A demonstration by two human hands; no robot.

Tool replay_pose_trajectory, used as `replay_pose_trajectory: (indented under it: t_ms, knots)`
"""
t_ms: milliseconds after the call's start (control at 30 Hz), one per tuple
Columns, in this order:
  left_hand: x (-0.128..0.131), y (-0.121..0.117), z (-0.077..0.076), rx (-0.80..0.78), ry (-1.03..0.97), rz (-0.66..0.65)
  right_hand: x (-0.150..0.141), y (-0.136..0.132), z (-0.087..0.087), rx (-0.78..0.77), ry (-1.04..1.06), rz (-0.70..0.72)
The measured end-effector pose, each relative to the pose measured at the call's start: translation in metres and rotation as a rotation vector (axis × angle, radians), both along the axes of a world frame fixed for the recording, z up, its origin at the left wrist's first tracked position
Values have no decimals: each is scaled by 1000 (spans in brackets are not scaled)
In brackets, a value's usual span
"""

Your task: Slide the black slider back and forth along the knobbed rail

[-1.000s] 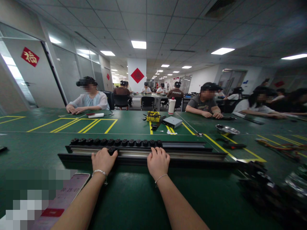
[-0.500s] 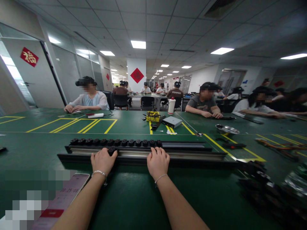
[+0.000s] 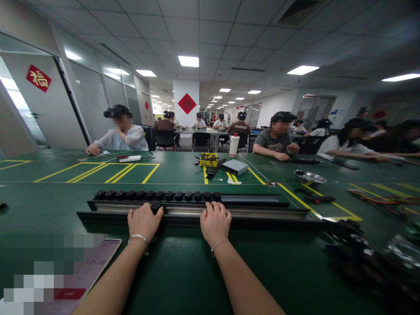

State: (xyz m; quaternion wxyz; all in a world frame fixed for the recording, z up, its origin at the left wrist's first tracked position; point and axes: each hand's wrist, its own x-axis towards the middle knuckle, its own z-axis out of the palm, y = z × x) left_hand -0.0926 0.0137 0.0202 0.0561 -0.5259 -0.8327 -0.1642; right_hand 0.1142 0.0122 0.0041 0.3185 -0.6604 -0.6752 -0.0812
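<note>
A long black rail (image 3: 256, 212) with a bright metal strip lies crosswise on the green table. My left hand (image 3: 143, 225) is closed on a small black block (image 3: 157, 207) sitting on this rail, thumb and fingers around it. To its right, my right hand (image 3: 215, 224) grips the same rail, its fingers bent over the far side and their tips partly hidden. Just behind lies a second black rail (image 3: 252, 199), carrying a row of several similar black blocks (image 3: 159, 195) from its left end to about its middle.
A phone (image 3: 95, 267) lies at front left. At right are a heap of black parts (image 3: 364, 258), a metal bowl (image 3: 310, 177) and some cables (image 3: 377, 199). Farther back stand a yellow object wrapped in cable (image 3: 209, 160), a grey box (image 3: 235, 167) and a bottle (image 3: 234, 145). People sit across the table.
My left hand has shifted slightly right along the rail with the black block. My right hand keeps its place. The person at far left has raised a hand to the face.
</note>
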Motion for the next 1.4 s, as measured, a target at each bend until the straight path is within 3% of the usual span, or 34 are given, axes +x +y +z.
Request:
replay_pose_trajectory:
  t_ms: [1400]
  knots:
    - [3, -4, -2, 45, -18, -35, -1, 3, -2, 28, 61, 9]
